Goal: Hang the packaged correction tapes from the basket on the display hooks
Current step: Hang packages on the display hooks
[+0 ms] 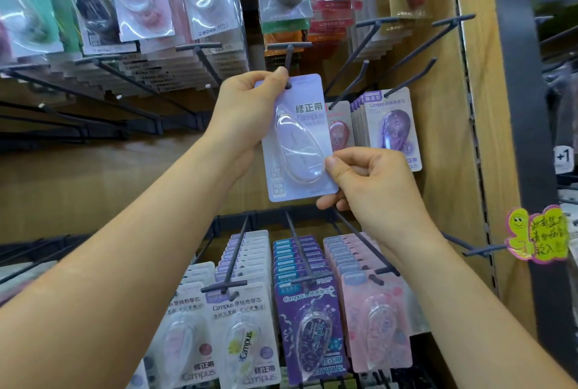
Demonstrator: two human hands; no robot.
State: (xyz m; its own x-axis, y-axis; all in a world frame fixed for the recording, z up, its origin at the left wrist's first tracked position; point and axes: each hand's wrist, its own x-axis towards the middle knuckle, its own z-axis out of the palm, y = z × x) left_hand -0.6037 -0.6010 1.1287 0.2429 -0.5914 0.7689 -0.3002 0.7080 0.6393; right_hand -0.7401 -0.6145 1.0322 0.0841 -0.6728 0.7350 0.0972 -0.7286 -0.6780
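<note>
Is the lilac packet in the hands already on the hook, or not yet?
Barely on: the hook tip sits in the hole of the lilac packet, which the left hand and right hand hold.

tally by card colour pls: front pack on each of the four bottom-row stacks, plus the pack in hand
White correction tape packs: 2
Dark purple correction tape pack: 1
Pink correction tape pack: 1
Lilac correction tape pack, gripped by left hand and right hand: 1
Total: 5
</note>
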